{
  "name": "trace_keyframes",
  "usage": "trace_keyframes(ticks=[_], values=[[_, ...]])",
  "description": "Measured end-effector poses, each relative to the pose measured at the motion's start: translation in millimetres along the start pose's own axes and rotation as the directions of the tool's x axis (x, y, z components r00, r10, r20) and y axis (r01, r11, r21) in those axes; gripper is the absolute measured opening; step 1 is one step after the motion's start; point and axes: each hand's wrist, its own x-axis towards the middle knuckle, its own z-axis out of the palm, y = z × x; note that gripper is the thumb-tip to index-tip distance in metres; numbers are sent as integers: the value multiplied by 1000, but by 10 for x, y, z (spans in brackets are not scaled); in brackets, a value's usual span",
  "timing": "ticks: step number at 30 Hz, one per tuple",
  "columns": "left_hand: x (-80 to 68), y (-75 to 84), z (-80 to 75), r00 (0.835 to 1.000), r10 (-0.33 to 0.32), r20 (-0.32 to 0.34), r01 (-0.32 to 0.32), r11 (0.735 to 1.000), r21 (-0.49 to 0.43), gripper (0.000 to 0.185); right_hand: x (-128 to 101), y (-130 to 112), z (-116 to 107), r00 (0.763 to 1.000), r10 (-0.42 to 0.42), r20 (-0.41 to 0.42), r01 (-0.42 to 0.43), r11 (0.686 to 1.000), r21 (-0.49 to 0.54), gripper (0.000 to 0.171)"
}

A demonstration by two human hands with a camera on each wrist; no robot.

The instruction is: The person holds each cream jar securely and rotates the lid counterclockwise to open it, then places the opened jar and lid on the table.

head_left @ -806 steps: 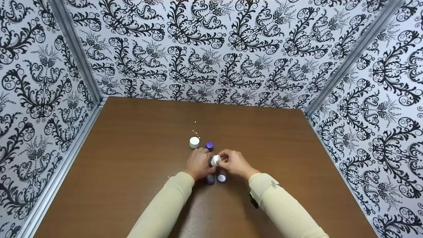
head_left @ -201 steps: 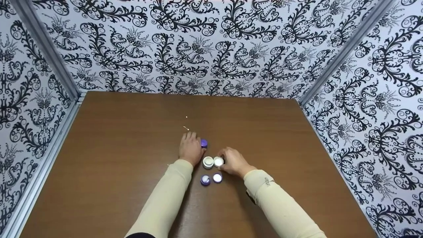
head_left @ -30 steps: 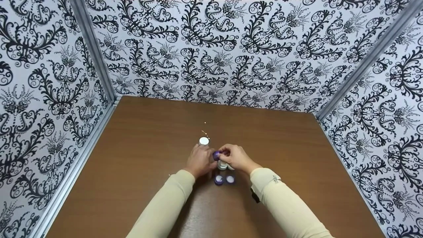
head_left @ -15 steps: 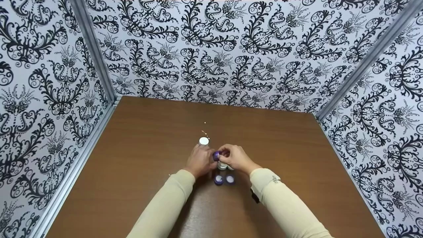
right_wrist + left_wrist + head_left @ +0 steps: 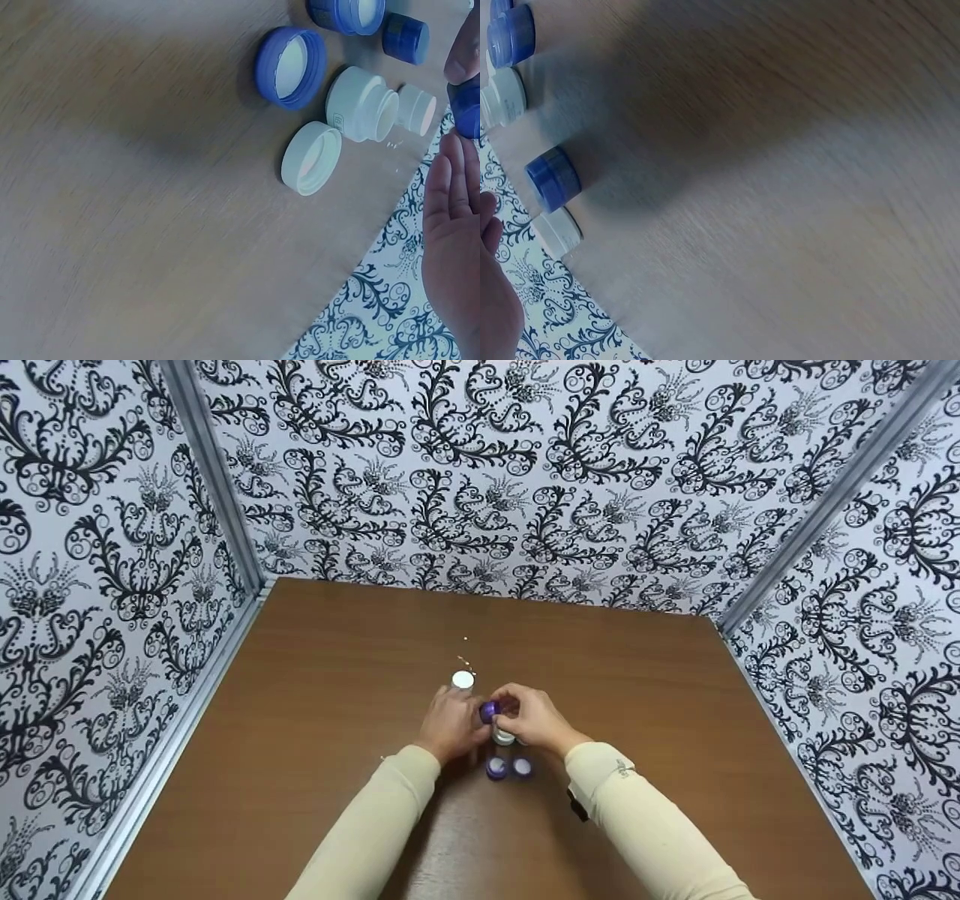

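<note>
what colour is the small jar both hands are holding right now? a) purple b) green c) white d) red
a: in the head view the left hand and right hand meet around a small purple jar, held above the white jars and loose lids on the brown table.

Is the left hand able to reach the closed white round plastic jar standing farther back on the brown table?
Probably yes. The closed white round plastic jar stands just beyond the left hand, with bare brown table around it. But that hand is busy holding a small purple jar.
</note>
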Motion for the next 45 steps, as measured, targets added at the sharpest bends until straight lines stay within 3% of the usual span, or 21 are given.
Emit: trace_keyframes(ticks=[17,37,45], values=[[1,18,-27,1000,6,2,-6,1000,-4,32,-52,-46,-35,998,22,-57,-23,1000,-18,17],[-18,6,-8,997,56,-50,-55,998,12,31,-28,-1,-24,999,24,-34,-27,995,-92,18],[-17,18,-32,998,52,-31,-52,999,-4,29,-30,-14,-26,998,58,-24,-60,997,-54,17]])
